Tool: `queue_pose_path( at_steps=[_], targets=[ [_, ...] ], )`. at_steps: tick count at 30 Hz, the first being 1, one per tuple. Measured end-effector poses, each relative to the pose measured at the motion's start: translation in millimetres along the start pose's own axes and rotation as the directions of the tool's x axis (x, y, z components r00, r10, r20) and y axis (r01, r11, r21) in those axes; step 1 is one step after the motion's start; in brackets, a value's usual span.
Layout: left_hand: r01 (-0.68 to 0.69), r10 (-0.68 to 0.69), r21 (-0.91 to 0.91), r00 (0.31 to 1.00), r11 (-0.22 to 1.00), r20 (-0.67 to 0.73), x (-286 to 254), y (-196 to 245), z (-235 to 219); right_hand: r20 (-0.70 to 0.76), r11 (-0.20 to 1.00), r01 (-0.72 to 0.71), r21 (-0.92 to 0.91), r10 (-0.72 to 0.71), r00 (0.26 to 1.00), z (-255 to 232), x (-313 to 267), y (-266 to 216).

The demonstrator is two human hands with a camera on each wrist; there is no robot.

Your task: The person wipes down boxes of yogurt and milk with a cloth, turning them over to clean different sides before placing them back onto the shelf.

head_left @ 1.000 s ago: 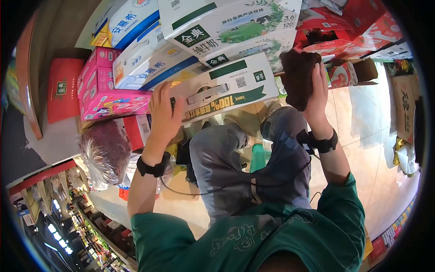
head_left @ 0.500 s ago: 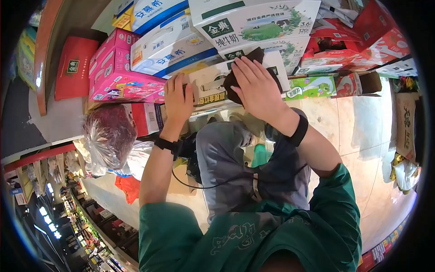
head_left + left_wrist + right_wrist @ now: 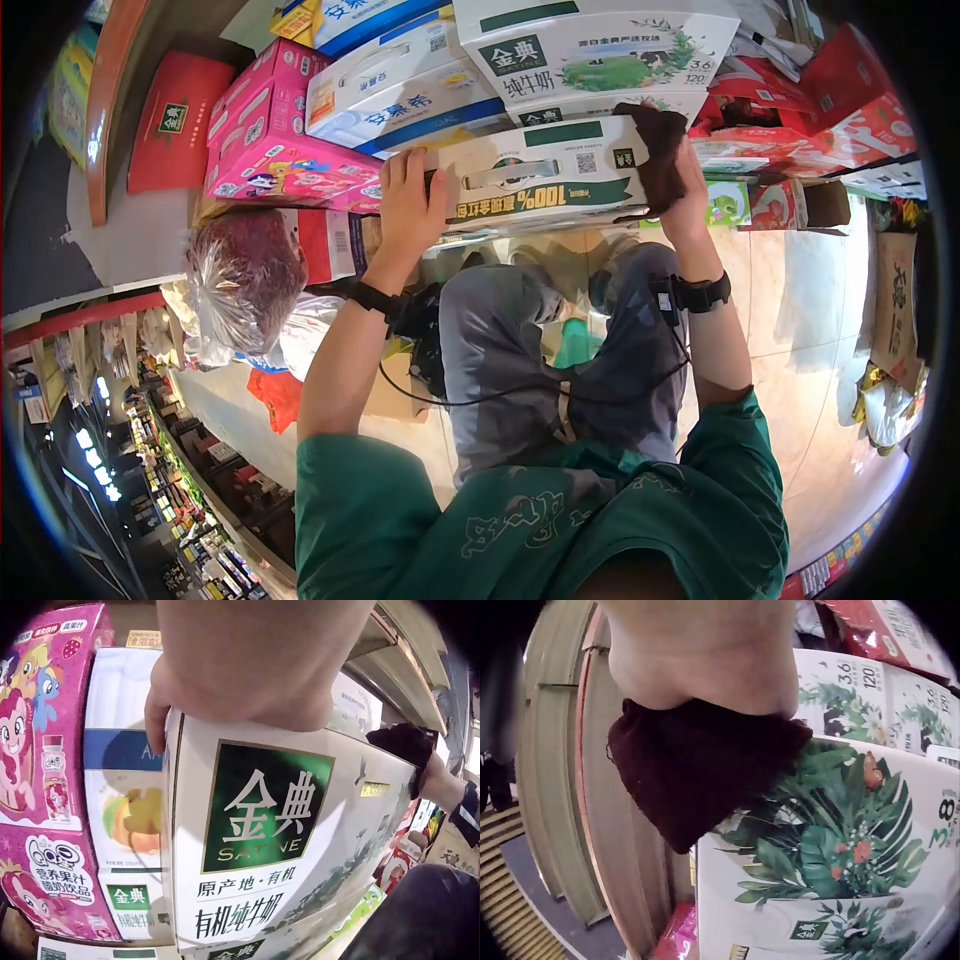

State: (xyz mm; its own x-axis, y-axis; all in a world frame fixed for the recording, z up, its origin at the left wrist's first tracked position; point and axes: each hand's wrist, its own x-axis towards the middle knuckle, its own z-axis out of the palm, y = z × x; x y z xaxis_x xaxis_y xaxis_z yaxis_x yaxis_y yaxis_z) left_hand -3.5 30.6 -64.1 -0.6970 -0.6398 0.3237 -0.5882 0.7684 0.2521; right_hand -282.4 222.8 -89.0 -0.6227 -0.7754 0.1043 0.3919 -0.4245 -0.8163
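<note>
A white milk carton box [image 3: 545,172] with a plastic carry handle lies in front of the stacked boxes, above my knees. At its left end rests my left hand [image 3: 408,205], fingers on the top edge; in the left wrist view a fingertip hangs over the far edge beside the green label. My right hand [image 3: 687,200] holds a dark brown cloth [image 3: 655,160] against the box's right end, the cloth lapping over the top corner. From the right wrist, the cloth [image 3: 694,769] hangs below the hand beside the leaf print; the fingers are hidden there.
Behind stand white milk boxes [image 3: 600,60], blue-and-white boxes [image 3: 405,90] and pink boxes [image 3: 285,160]. Red boxes [image 3: 755,120] are stacked on the right, with a green box [image 3: 728,203] below. A plastic bag of dark red goods [image 3: 245,280] sits left of my left forearm.
My right hand wiped leftward across the carton's top with the cloth, then came back to its right end. My left hand stays on the left end while the view shifted.
</note>
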Motion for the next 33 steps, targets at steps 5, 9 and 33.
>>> queue_pose_path(
  at_steps=[5,9,33],
  targets=[
    [-0.013,0.013,0.009,1.0,1.0,-0.019,1,0,2,-0.225,0.877,-0.363,0.315,0.44,0.869,-58,3,64],
    [-0.006,0.006,0.007,1.0,1.0,-0.02,1,-1,4,-0.224,0.802,-0.497,0.33,0.578,0.785,-92,-1,110],
    [0.019,-0.029,-0.076,0.99,0.997,-0.137,-2,-4,6,0.453,-0.113,0.454,-0.884,-0.45,0.77,53,-25,17]
  ],
)
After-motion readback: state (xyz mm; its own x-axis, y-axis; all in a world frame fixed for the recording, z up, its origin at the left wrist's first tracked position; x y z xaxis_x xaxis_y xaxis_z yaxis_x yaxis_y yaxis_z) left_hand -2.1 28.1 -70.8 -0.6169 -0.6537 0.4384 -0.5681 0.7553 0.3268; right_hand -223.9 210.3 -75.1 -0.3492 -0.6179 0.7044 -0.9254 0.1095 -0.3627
